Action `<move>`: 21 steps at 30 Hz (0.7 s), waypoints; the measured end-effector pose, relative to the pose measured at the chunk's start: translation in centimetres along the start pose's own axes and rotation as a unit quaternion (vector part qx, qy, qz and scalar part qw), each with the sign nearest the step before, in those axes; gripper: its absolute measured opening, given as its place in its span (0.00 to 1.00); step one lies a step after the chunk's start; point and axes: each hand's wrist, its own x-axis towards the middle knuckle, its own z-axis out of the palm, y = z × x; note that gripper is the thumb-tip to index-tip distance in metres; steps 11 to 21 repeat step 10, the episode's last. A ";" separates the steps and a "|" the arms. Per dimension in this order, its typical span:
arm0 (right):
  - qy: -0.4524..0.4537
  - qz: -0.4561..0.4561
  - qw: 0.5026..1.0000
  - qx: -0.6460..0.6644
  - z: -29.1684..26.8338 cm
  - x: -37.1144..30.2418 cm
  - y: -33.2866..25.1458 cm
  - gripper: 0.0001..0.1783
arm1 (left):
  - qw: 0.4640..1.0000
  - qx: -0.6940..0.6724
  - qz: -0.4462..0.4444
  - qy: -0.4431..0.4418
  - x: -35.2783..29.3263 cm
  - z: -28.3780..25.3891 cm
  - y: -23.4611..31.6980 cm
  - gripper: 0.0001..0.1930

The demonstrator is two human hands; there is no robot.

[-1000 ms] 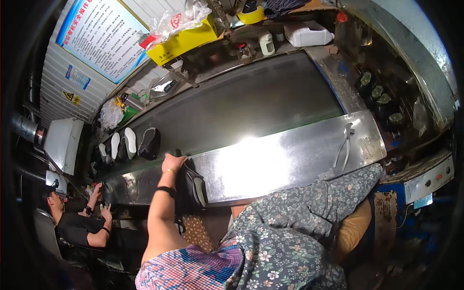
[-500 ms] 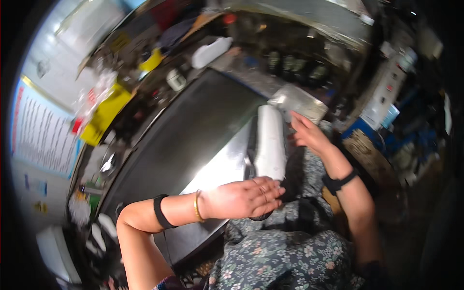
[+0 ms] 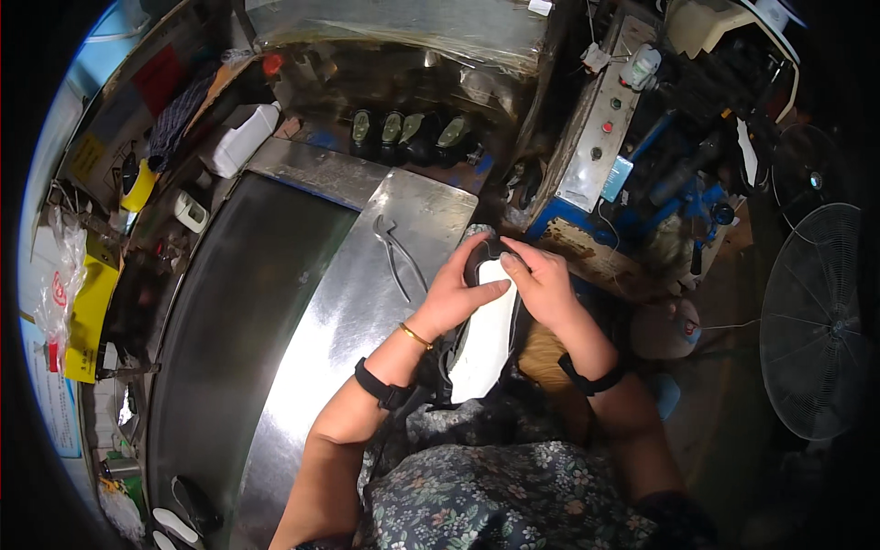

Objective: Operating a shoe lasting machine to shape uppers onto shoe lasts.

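Note:
A black shoe upper (image 3: 472, 272) with a long white insole board (image 3: 484, 344) on its upturned bottom is held over my lap. At its far end, my left hand (image 3: 451, 291) grips the left side, its thumb lying on the white board. Opposite it, my right hand (image 3: 547, 286) grips the right side, with its thumb at the board's far edge. Both hands are closed around the black edge, and some fingertips are hidden beneath it. Metal pliers (image 3: 396, 252) lie on the shiny metal tabletop (image 3: 302, 357), left of my left hand.
Left of the tabletop runs a dark belt (image 3: 243, 275). Several black shoes (image 3: 403, 136) stand on the far ledge. A machine with a button panel (image 3: 596, 137) rises at the far right, and a large fan (image 3: 816, 321) stands to the right. A white jug (image 3: 240, 137) sits far left.
Both hands have come together at the shoe's far end; the left moved there from the near end, the right closed onto the edge. The view has turned, and the pliers now show.

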 end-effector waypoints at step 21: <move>-0.066 0.124 0.960 0.244 3.9 -6.0 3.6 0.32 | 0.994 -0.003 -0.094 0.050 -1.8 -0.5 -3.1 0.43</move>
